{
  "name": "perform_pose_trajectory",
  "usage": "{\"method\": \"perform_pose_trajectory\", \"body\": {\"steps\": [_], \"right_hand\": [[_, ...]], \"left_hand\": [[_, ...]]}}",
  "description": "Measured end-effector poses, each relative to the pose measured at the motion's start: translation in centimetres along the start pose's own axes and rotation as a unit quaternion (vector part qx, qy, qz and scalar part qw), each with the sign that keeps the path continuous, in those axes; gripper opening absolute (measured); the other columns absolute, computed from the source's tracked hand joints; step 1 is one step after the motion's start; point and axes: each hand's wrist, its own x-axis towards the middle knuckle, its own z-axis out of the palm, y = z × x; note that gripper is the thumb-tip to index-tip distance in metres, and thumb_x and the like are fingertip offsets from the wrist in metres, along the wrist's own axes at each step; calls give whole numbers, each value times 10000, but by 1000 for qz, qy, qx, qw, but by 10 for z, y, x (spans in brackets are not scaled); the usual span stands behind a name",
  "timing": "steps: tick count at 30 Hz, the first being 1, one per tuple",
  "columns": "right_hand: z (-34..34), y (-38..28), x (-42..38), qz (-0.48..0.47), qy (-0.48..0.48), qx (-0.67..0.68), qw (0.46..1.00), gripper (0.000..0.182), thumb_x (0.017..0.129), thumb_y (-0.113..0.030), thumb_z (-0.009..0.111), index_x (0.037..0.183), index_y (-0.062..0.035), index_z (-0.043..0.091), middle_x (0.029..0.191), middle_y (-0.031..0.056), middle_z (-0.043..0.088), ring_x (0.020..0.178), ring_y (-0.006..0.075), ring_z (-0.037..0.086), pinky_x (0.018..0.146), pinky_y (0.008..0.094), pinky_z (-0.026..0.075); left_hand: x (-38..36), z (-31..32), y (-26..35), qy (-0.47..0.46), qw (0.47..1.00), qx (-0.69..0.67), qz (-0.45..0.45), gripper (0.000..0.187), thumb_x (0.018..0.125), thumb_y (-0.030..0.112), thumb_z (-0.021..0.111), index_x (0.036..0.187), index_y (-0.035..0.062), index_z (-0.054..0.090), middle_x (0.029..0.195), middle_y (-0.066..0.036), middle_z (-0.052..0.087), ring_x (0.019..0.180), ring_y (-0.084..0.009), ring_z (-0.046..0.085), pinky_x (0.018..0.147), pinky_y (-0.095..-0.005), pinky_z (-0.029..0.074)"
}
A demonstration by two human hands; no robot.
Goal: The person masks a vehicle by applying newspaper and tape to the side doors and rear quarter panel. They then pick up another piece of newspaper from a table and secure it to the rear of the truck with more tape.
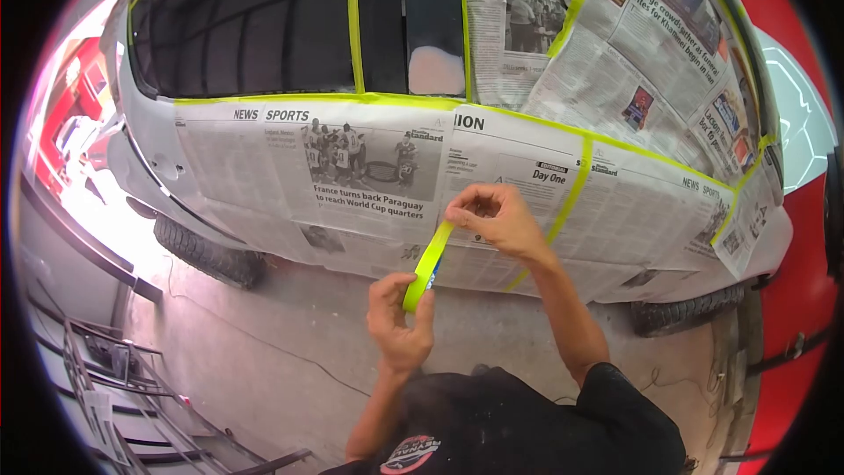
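Observation:
In my left hand (400,321) is a roll of bright yellow-green masking tape (413,294), gripped between thumb and fingers. My right hand (499,220) pinches the free end of the tape, and a short strip runs taut between both hands. They are in front of a car side covered with newspaper sheets (369,163). Strips of the same tape hold the sheets along the window line and down a vertical seam (571,193). Part of the roll is hidden by my left fingers.
The dark car window (246,26) is edged with tape. More newspaper (633,62) covers the other window. Two tyres (207,251) show below the car body. A metal rack (114,387) stands at lower left, and a cable (290,352) crosses the concrete floor (264,325).

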Motion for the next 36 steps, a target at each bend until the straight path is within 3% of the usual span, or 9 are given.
{"method": "perform_pose_trajectory", "body": {"steps": [5,11,14,17,20,23,26,32,36], "right_hand": [[5,-8,9,-94,59,-65,992,128,952,-134,788,958,-14,745,800,-10,720,690,47,533,621,261,438],[-3,-42,21,-228,174,-257,923,111,935,-90,762,958,1,702,865,105,705,721,223,612,684,349,492],[-13,-52,36,-252,163,-309,902,106,920,-76,758,935,7,694,870,118,695,807,300,641,744,402,506],[-25,-48,60,-300,180,-325,879,102,908,-73,763,934,0,697,881,116,693,870,310,638,780,421,501],[-35,-50,81,-318,179,-346,864,106,907,-83,766,924,1,703,887,119,694,888,319,634,803,429,500],[-38,-42,97,-323,178,-347,862,110,905,-93,768,906,4,715,901,120,679,914,318,628,824,432,499],[-41,-35,106,-361,197,-370,833,104,897,-77,786,923,1,723,897,102,655,898,292,625,757,404,500],[-46,-30,115,-366,205,-390,820,107,884,-84,798,911,-2,736,901,105,652,918,308,623,814,419,500],[-45,-29,116,-370,206,-393,817,114,874,-86,809,914,-2,744,901,105,654,917,307,623,816,417,501]], "left_hand": [[6,10,-5,5,1000,-13,-21,449,962,-105,664,1348,-18,452,1151,-147,631,965,-178,686,848,-289,563],[12,13,-26,-37,991,111,67,511,961,-119,651,1408,-22,425,1219,-185,648,1123,-224,694,972,-352,561],[24,31,-25,-6,989,108,104,506,928,-90,693,1397,-42,513,1191,-188,667,1031,-251,708,914,-353,549],[51,38,-8,-14,958,227,173,523,952,-69,663,1455,-30,528,1102,-180,650,909,-305,689,819,-366,554],[62,41,-3,-93,936,329,88,531,990,-26,634,1511,-8,531,970,-164,600,826,-314,655,729,-379,542],[67,49,-14,-93,915,376,113,605,986,-31,634,1570,55,497,915,-154,554,739,-334,601,634,-437,504],[73,52,-20,-85,906,396,121,611,986,-16,639,1574,74,494,940,-155,567,735,-341,603,617,-452,505],[79,54,-27,-116,897,414,100,658,989,-7,613,1613,111,441,961,-166,559,758,-362,606,643,-474,511],[78,56,-29,-130,895,420,81,787,904,-45,600,1640,130,387,1001,-185,542,834,-397,616,666,-502,537]]}}
